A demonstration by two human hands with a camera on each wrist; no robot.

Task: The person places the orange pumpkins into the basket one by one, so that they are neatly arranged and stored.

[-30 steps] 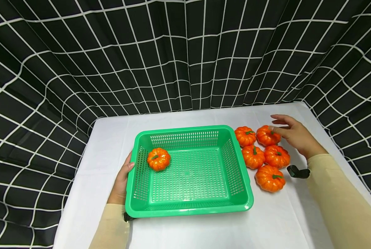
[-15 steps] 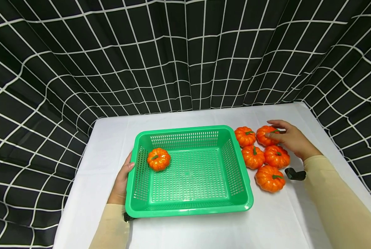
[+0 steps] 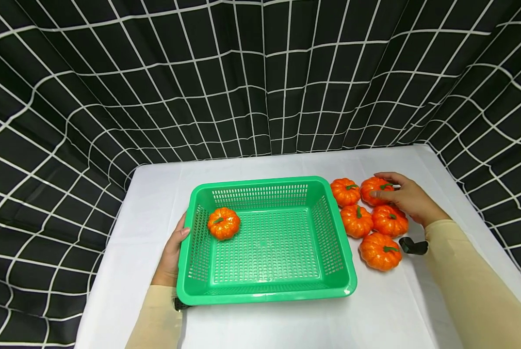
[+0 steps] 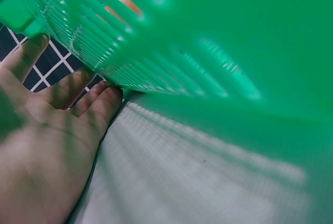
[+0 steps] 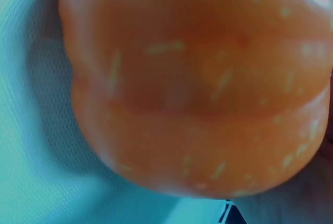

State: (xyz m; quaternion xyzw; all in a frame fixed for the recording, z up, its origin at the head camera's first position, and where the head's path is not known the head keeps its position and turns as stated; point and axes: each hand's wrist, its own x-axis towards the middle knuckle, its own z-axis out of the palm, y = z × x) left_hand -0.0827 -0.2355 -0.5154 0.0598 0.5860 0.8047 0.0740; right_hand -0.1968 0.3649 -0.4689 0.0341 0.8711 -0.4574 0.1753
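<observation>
My right hand [image 3: 411, 198] grips a small orange pumpkin [image 3: 371, 186] at the back right of the table, thumb in front and fingers behind, partly covering it. Several other pumpkins with green stems sit close around it, one of them [image 3: 390, 221] just below the hand. In the right wrist view an orange pumpkin [image 5: 192, 89] fills most of the picture; which one I cannot tell. My left hand [image 3: 173, 249] touches the left side of a green plastic basket [image 3: 265, 295]. Its fingers lie fairly straight against the slotted wall [image 4: 109, 68]. One pumpkin [image 3: 223, 224] sits inside, at the left.
The basket stands on a table with a white cloth [image 3: 260, 325]. Two pumpkins [image 3: 345, 192] [image 3: 356, 221] lie close beside its right wall, and another [image 3: 380, 251] lies nearer the front. Black cloth with a white grid [image 3: 260, 77] hangs behind and at both sides.
My right hand has come down and left onto the back right pumpkin, and its thumb and fingers have closed round it. My left hand and the basket have stayed in place.
</observation>
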